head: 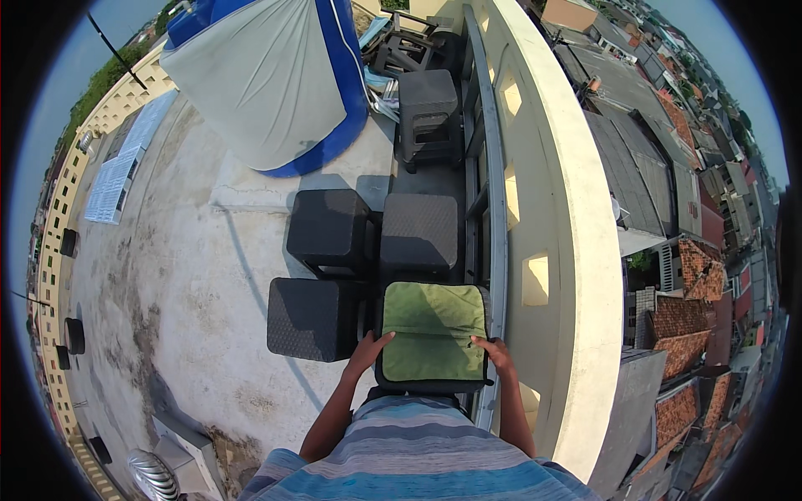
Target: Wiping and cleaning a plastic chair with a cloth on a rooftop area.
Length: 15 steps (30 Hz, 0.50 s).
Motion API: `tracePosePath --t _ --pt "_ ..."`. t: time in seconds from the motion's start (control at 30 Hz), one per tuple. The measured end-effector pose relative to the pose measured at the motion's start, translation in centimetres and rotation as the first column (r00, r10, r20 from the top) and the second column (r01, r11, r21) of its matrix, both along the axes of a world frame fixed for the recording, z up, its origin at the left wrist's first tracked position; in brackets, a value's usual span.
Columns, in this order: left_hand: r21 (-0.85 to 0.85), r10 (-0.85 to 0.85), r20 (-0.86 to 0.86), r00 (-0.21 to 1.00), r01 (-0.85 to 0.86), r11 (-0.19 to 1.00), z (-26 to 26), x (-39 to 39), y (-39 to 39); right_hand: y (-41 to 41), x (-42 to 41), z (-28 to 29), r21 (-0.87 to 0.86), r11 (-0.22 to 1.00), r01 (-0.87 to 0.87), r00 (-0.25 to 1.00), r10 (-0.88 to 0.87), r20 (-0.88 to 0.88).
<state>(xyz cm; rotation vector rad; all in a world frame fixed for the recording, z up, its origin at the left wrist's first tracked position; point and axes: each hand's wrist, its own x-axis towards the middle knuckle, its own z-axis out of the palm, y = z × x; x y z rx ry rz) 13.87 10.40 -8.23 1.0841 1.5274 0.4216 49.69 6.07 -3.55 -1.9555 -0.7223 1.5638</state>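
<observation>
A green cloth with a dark edge (432,357) lies spread over the top of a black plastic stool just before my body. At its left edge is my left hand (369,352), thumb on the cloth and fingers down out of sight at the side. My right hand (496,354) is at the right edge in the same way, its thumb on the cloth. Whether the fingers grip the cloth or the stool is hidden. Further black stools stand close by: one to the left (304,319), one beyond it (329,222) and one straight ahead (420,232).
A pale parapet wall (589,263) with openings and a grey metal rail (492,188) run along the right, above rooftops far below. Ahead stand another black stool (429,87), a blue tank with a grey cover (269,81) and piled stools (407,53). A turbine vent (152,476) is at lower left.
</observation>
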Motion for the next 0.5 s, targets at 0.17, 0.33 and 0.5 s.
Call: tracePosePath --t 0.17,0.33,0.5 --pt "-0.075 -0.037 -0.056 0.998 0.033 0.997 5.3 -0.2 0.6 0.1 -2.2 7.9 0.044 0.998 0.036 0.998 -0.034 -0.056" --pt "-0.049 0.006 -0.108 0.994 -0.012 0.999 13.6 0.1 1.0 0.4 -1.4 9.3 0.032 0.996 -0.079 0.961 0.067 0.267" --pt "0.039 0.041 -0.168 0.985 -0.035 0.999 19.4 0.2 0.0 0.5 -1.7 14.6 0.13 0.985 -0.113 0.936 0.062 0.346"
